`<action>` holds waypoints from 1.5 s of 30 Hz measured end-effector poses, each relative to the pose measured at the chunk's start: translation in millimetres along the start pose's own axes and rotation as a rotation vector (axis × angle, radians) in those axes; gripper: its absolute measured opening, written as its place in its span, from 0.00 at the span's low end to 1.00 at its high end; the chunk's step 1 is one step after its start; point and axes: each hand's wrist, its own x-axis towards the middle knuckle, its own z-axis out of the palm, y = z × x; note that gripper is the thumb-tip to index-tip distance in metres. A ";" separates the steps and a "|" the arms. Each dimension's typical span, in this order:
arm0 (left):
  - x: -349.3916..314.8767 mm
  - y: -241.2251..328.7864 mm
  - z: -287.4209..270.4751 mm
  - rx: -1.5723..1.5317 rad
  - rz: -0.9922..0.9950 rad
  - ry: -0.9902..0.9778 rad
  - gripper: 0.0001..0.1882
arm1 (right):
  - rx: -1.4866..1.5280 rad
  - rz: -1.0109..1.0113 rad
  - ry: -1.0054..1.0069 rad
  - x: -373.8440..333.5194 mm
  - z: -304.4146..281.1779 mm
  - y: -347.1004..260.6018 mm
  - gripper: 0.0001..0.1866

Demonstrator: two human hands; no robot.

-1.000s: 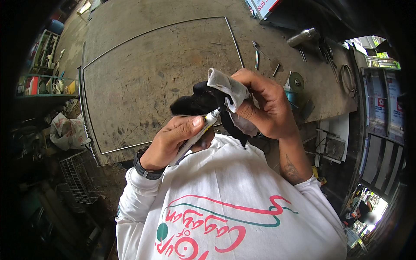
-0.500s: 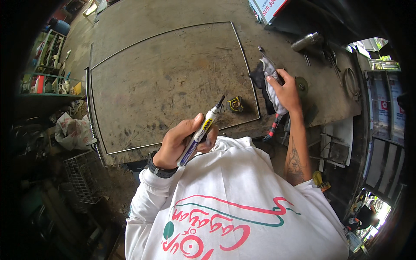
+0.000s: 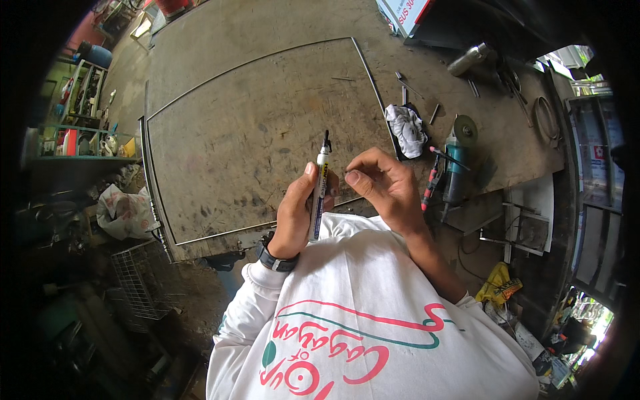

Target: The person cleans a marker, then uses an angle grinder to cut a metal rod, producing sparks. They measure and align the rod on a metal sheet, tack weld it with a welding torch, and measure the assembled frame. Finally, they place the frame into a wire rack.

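My left hand (image 3: 298, 205) is closed around a white marker pen (image 3: 321, 193), held nearly upright with its dark tip pointing up and away from me. Just to the right of the marker hovers my right hand (image 3: 388, 190), its fingers bent and slightly apart, with nothing visible in them. It does not touch the marker. Beyond it, a crumpled white cloth (image 3: 405, 130) lies over something dark on the worktable (image 3: 253, 127). A teal angle grinder (image 3: 456, 170) rests to the right, beside a red and black hand tool (image 3: 432, 183).
A thin rectangular metal frame (image 3: 267, 58) lies on the tabletop. Farther right are a metal cylinder (image 3: 469, 59), short metal rods (image 3: 435, 113) and a coiled ring (image 3: 547, 120). A wire basket (image 3: 140, 283) and a white sack (image 3: 127, 212) stand left of the table.
My right hand has let go of the cloth and come left toward the marker. My left hand has turned the marker more upright. The tape measure no longer shows.
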 end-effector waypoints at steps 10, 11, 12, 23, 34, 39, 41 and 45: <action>-4.2 -16.2 6.9 0.267 0.124 0.017 0.32 | 0.174 0.204 0.003 11.8 0.9 -11.3 0.10; -5.1 -16.0 2.7 0.255 0.108 -0.006 0.32 | 0.154 0.194 0.004 12.6 0.2 -11.4 0.10; -5.3 -16.1 0.9 0.241 0.092 -0.030 0.33 | 0.133 0.185 0.005 13.3 -0.7 -11.6 0.09; -4.6 -16.7 4.7 -0.119 0.075 -0.102 0.30 | -0.213 -0.011 0.025 26.4 -23.6 -5.6 0.05; -1.9 -21.7 -10.5 -0.205 0.042 -0.066 0.29 | -0.891 0.236 0.613 40.5 -218.6 106.3 0.12; 3.9 -19.0 -4.8 -0.213 -0.008 -0.015 0.30 | 0.085 0.299 0.383 22.3 -173.9 111.4 0.16; 3.4 -20.0 -12.2 -0.175 0.007 -0.051 0.30 | 0.607 0.231 0.129 23.9 -129.6 91.4 0.22; 5.4 -22.7 -10.9 -0.195 0.010 -0.030 0.29 | 0.646 0.184 -0.026 28.4 -85.1 55.0 0.19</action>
